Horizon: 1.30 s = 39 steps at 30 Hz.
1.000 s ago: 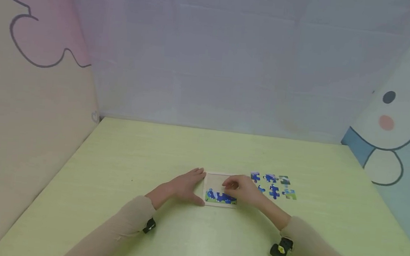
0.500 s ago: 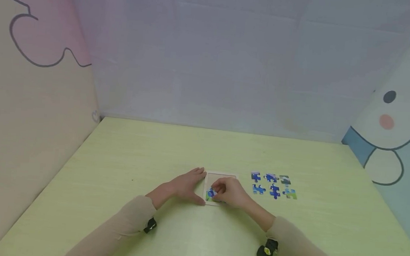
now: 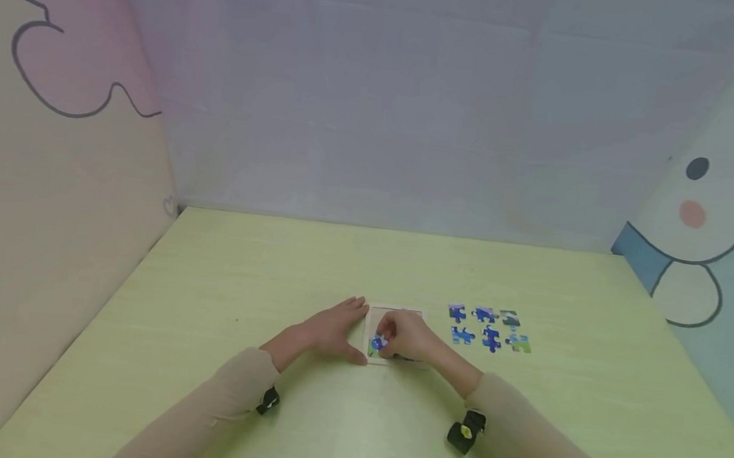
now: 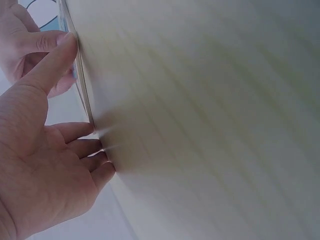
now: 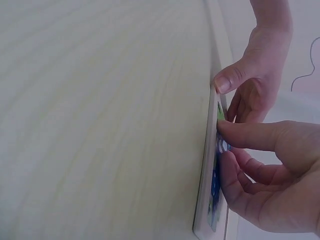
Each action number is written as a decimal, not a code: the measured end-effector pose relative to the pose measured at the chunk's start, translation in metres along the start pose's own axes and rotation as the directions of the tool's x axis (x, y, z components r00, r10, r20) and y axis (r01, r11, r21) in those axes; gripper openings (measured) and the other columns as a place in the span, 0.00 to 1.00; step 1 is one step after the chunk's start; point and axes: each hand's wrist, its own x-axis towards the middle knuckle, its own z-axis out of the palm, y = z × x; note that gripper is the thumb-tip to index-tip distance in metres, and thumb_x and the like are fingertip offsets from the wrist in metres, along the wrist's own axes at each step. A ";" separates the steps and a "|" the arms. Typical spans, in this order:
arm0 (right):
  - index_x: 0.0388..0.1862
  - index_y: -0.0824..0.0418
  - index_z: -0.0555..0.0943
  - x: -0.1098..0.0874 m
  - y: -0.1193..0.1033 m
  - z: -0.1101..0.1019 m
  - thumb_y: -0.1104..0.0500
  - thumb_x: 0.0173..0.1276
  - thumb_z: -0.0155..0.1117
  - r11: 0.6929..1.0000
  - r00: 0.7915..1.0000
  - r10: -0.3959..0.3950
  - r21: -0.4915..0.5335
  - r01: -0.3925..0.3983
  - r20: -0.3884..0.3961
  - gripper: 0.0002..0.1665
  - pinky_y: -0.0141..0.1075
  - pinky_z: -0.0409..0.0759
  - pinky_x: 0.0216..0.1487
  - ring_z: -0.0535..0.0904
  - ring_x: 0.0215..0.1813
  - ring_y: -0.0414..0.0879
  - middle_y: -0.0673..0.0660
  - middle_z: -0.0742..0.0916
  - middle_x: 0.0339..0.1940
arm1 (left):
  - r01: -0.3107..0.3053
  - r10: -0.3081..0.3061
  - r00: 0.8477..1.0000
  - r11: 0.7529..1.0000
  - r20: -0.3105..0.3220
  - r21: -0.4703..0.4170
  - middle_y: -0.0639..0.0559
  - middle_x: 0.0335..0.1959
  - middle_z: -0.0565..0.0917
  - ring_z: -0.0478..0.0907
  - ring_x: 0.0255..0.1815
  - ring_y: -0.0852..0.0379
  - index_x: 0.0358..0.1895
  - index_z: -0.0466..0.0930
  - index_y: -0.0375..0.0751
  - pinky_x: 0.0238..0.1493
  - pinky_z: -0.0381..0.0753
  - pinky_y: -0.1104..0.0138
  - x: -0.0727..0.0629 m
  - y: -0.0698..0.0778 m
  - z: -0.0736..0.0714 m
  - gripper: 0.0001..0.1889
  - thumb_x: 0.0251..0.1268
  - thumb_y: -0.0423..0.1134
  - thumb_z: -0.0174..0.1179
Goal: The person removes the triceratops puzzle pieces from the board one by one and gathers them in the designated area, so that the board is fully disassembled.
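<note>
A small shallow puzzle tray [image 3: 375, 321] with a pale rim lies on the table before me. Blue and green puzzle pieces [image 3: 378, 343] fill its near side, partly covered by my right hand. My left hand [image 3: 336, 331] rests along the tray's left edge, fingers and thumb extended against the rim. Over the tray, my right hand [image 3: 408, 335] has curled fingers, with thumb and forefinger pinching at a blue puzzle piece [image 5: 223, 145] in the near row. How firmly that piece is held cannot be made out.
Several loose puzzle pieces [image 3: 491, 337] lie in two rows on the table right of the tray. The pale yellow-green table [image 3: 313, 261] meets a plain back wall [image 3: 376, 115], with cartoon-printed walls at both sides.
My right hand has moved left and slightly toward me across the tray, from its right part to the near-left pieces. The left hand stays at the tray's edge.
</note>
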 end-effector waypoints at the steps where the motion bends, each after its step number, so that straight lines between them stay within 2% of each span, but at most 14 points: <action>1: 0.30 0.64 0.78 0.001 0.000 0.000 0.69 0.44 0.72 1.000 1.000 0.004 -0.001 -0.004 0.005 0.13 0.29 0.71 0.29 0.71 0.27 0.41 0.51 0.78 0.22 | 0.001 -0.001 1.000 1.000 0.000 0.003 0.42 0.72 0.48 0.42 0.72 0.46 0.69 0.50 0.34 0.70 0.48 0.57 0.000 0.000 0.000 0.50 0.48 0.57 0.65; 5: 0.30 0.64 0.77 0.001 -0.001 0.001 0.70 0.44 0.72 1.000 1.000 -0.004 0.014 0.004 -0.004 0.14 0.29 0.73 0.29 0.72 0.27 0.41 0.51 0.78 0.24 | 0.001 -0.001 1.000 1.000 -0.004 0.008 0.41 0.71 0.49 0.42 0.72 0.46 0.69 0.50 0.34 0.70 0.48 0.58 -0.001 -0.001 -0.001 0.50 0.48 0.57 0.65; 11: 0.31 0.62 0.75 -0.006 0.002 0.005 0.70 0.45 0.71 0.995 0.994 -0.093 -0.029 0.092 -0.051 0.16 0.28 0.74 0.29 0.73 0.27 0.39 0.50 0.78 0.25 | 0.004 -0.004 1.000 1.000 -0.006 -0.009 0.41 0.71 0.49 0.42 0.72 0.46 0.69 0.51 0.34 0.70 0.48 0.57 -0.002 -0.001 -0.001 0.50 0.48 0.56 0.65; 14: 0.31 0.61 0.75 -0.009 0.003 0.005 0.69 0.48 0.69 0.992 0.990 -0.127 -0.030 0.125 -0.069 0.13 0.28 0.75 0.30 0.73 0.28 0.39 0.50 0.79 0.26 | -0.002 0.002 1.000 1.000 -0.007 -0.014 0.41 0.71 0.49 0.42 0.72 0.46 0.69 0.51 0.34 0.70 0.48 0.57 -0.002 0.000 -0.001 0.50 0.47 0.56 0.66; 17: 0.32 0.62 0.75 -0.011 0.005 0.003 0.69 0.54 0.65 0.990 0.988 -0.137 0.019 0.139 -0.063 0.09 0.31 0.76 0.34 0.75 0.31 0.40 0.51 0.80 0.28 | -0.003 0.003 1.000 1.000 -0.007 -0.014 0.41 0.71 0.49 0.42 0.72 0.47 0.69 0.51 0.34 0.70 0.49 0.57 -0.001 -0.001 0.000 0.50 0.47 0.57 0.66; 21: 0.33 0.64 0.75 -0.011 0.011 0.001 0.69 0.58 0.61 0.984 0.992 -0.124 0.122 0.127 -0.033 0.05 0.33 0.77 0.36 0.76 0.34 0.42 0.53 0.81 0.29 | -0.005 0.005 1.000 1.000 -0.009 -0.015 0.41 0.71 0.49 0.42 0.72 0.46 0.69 0.51 0.34 0.70 0.49 0.57 0.000 -0.001 0.001 0.51 0.46 0.57 0.66; 28: 0.36 0.68 0.74 -0.010 0.016 -0.003 0.71 0.59 0.60 0.953 0.999 -0.038 0.300 0.041 -0.017 0.07 0.34 0.81 0.35 0.78 0.33 0.44 0.57 0.82 0.30 | -0.004 0.004 1.000 1.000 -0.001 0.003 0.42 0.72 0.49 0.42 0.72 0.47 0.69 0.50 0.34 0.70 0.48 0.57 0.001 0.001 0.001 0.51 0.46 0.57 0.65; 33: 0.37 0.68 0.74 -0.017 0.018 -0.013 0.72 0.60 0.58 0.952 0.999 -0.053 0.302 0.055 -0.014 0.07 0.35 0.82 0.37 0.79 0.35 0.46 0.58 0.82 0.32 | -0.002 0.002 1.000 1.000 -0.001 0.012 0.41 0.71 0.49 0.42 0.72 0.47 0.69 0.51 0.34 0.70 0.48 0.58 0.001 0.001 0.002 0.51 0.46 0.57 0.66; 39: 0.36 0.66 0.74 -0.031 0.038 -0.031 0.70 0.59 0.59 0.965 0.996 -0.083 0.250 0.085 -0.018 0.06 0.34 0.80 0.37 0.78 0.35 0.45 0.56 0.81 0.31 | 0.002 -0.002 1.000 1.000 0.000 0.000 0.41 0.71 0.49 0.42 0.72 0.47 0.69 0.51 0.34 0.70 0.48 0.57 -0.001 0.003 0.002 0.51 0.45 0.55 0.67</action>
